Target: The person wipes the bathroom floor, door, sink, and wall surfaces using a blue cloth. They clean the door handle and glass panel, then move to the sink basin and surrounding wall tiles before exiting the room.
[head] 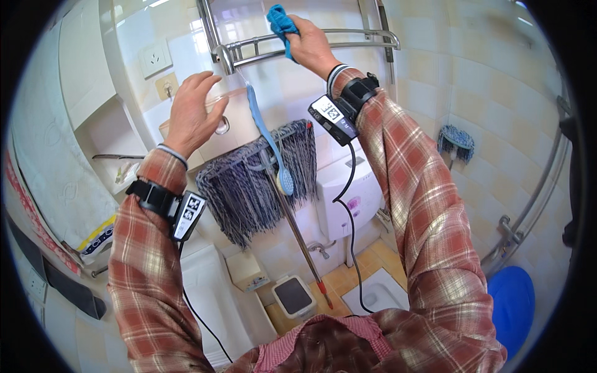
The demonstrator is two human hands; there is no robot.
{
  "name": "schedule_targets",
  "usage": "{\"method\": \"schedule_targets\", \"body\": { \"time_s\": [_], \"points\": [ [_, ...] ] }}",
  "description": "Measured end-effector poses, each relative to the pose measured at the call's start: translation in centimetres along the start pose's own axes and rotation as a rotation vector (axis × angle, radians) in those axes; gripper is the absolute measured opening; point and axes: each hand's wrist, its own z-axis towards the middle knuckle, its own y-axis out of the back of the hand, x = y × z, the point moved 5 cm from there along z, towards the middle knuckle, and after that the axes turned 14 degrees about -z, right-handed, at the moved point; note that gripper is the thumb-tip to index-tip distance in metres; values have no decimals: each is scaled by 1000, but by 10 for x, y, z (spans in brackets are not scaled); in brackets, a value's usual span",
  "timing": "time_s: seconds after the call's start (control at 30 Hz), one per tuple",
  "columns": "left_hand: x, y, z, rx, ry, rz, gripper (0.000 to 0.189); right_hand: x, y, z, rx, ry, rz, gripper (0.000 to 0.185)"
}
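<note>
My right hand [311,45] grips a bunched blue cloth [281,22] against the chrome towel rack [345,45] on the tiled wall. Part of the cloth hangs below my fingers, over the rack's bars. To the left, my left hand [193,109] is raised with its thumb and fingers apart and nothing in them. It is near the rack's curved left end. A blue long-handled bath brush [261,122] hangs by a string below that end. Behind the brush, a large mop with grey-blue strands [247,200] stands head up against the wall.
A white cistern [350,196] is on the wall above a squat toilet [377,291]. On the floor stands a lidded bin [293,296], beside a white basin [207,284]. Open shelves [112,140] are at left. A blue basin [510,307] is at lower right. Cables run from both wrist devices.
</note>
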Motion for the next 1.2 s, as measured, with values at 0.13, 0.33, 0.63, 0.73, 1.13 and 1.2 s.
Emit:
{"method": "schedule_targets", "body": {
  "time_s": [0.13,0.33,0.63,0.73,1.13,1.2],
  "points": [
    [2,-39,44,48,-111,349,56,-1,-46,6,210,193,-102,36],
    [28,-78,81,290,4,510,55,12,-77,-9,349,391,-123,45],
    [31,-85,77,16,-110,437,52,-50,-46,-17,46,551,-154,38],
    [30,-87,79,50,-107,445,28,-104,-22,-23,44,482,-290,43],
    [22,-94,82,-78,-73,479,11,-51,-48,-23,-36,535,-222,41],
    [21,-94,81,-95,-80,481,11,-20,-59,-26,-33,538,-220,38]
  ]
}}
